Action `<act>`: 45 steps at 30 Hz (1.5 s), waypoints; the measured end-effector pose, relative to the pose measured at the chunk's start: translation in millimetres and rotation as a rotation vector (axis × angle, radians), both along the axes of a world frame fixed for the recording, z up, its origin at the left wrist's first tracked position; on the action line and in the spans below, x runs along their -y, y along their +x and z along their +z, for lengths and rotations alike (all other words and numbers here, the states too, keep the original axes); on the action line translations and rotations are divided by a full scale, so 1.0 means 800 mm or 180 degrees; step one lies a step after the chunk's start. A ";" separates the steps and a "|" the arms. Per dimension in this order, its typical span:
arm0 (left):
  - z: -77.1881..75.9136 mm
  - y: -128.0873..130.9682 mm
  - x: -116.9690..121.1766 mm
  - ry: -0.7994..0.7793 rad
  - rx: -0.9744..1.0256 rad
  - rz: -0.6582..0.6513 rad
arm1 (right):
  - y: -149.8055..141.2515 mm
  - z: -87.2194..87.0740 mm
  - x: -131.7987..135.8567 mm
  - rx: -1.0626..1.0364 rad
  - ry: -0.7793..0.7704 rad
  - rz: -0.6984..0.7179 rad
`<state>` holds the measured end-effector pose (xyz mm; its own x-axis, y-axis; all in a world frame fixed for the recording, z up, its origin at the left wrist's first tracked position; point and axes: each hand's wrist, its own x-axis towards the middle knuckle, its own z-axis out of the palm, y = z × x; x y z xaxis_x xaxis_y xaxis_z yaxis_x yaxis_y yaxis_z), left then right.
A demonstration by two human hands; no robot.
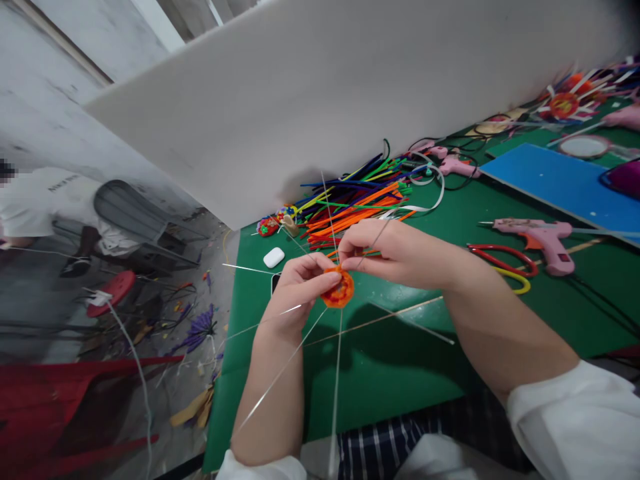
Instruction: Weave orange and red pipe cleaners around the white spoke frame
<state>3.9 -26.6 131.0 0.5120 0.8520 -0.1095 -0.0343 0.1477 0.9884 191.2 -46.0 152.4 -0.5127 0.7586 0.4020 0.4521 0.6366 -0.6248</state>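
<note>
My left hand (300,283) pinches a small orange woven disc (339,292) from which several thin pale sticks radiate outward over the green table (380,373). My right hand (395,253) is closed just above the disc, its fingertips pinching an orange strand at the disc's top edge. Both hands hover above the table, close to my body.
A pile of coloured pipe cleaners (360,193) lies behind my hands. A white earbud case (273,257), red scissors (503,259), pink glue guns (543,241), a blue board (555,180) and finished crafts (565,103) are around. A white panel (325,100) walls the table's far side. A person sits at far left (45,200).
</note>
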 end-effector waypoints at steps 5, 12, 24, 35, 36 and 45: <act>-0.001 0.000 -0.001 0.0385 -0.0105 0.0217 | -0.001 -0.006 -0.004 -0.0065 -0.0435 -0.0064; -0.002 0.001 0.000 0.1013 -0.0654 0.0547 | 0.000 -0.011 -0.012 -0.0241 -0.0526 -0.0151; -0.002 0.005 0.000 0.1284 -0.0785 0.0926 | 0.006 -0.016 -0.018 -0.0740 -0.1298 0.0239; -0.005 0.005 -0.001 0.1253 -0.0752 0.0928 | 0.004 -0.023 -0.025 -0.1020 -0.1431 0.0281; -0.006 0.005 -0.002 0.1238 -0.0720 0.0905 | 0.003 -0.023 -0.026 -0.1033 -0.1428 0.0249; -0.005 0.006 -0.001 0.1264 -0.0836 0.0745 | -0.002 -0.021 -0.026 -0.1064 -0.1243 0.0076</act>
